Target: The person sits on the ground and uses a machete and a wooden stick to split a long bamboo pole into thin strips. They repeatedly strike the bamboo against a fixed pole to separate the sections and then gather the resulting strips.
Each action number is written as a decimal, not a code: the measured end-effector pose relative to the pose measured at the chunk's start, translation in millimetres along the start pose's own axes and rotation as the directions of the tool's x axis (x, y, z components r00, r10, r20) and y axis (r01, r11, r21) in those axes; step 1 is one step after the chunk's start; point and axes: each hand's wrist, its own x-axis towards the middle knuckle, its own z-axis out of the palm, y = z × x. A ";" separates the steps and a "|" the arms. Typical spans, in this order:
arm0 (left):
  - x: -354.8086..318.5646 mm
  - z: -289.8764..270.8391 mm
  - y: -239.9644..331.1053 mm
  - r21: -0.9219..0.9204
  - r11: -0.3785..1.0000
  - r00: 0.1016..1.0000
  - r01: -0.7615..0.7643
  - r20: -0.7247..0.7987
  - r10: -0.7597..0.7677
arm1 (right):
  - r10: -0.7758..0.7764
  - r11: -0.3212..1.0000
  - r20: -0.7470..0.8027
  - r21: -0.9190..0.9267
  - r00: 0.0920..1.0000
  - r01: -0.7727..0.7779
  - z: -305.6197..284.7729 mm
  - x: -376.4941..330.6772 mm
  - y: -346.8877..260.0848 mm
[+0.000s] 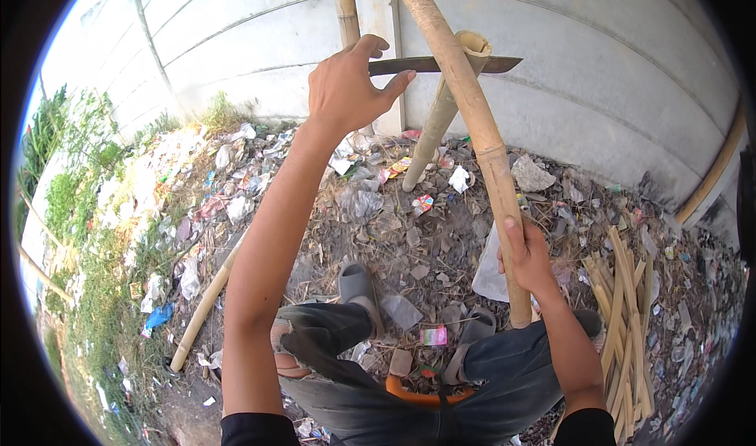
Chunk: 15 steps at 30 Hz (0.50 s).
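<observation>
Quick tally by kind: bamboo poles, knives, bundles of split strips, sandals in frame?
Bamboo poles: 4 (one in the right hand at, a cut one under the blade, one against the wall, one on the ground)
Knife: 1, in the left hand
Split strip bundle: 1
Sandals: 2
Total: 8

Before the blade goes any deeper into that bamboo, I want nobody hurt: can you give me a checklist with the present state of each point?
1. Left hand grips the knife at its handle end: ok.
2. Blade sits across the open top of the leaning bamboo stub: ok.
3. Right hand holds the long bamboo pole low, away from the blade: ok.
4. Long pole crosses in front of the blade: not ok.
5. Sandalled feet lie below the cut: cannot tell if safe.
</observation>
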 end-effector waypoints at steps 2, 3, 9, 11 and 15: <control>-5.4 1.3 6.0 -0.099 0.982 0.874 -0.161 -0.477 0.095 | -0.003 0.999 0.012 0.034 1.000 0.003 5.4 0.3 1.1; -12.2 -1.1 17.4 -0.138 0.965 0.847 -0.223 -0.518 0.122 | -0.001 0.999 0.008 0.044 1.000 0.000 5.5 -1.2 3.1; -53.3 -18.3 72.6 -0.293 0.792 0.749 -0.536 -0.598 0.286 | -0.107 0.990 0.013 -0.095 0.994 0.108 9.6 -10.2 4.8; -61.1 -15.7 73.1 -0.304 0.787 0.742 -0.537 -0.613 0.270 | -0.138 0.981 0.039 -0.135 0.990 0.142 12.3 -6.8 14.3; -68.1 -21.8 70.7 -0.293 0.812 0.771 -0.505 -0.576 0.271 | -0.157 0.972 0.046 -0.169 0.987 0.162 15.8 -1.0 9.0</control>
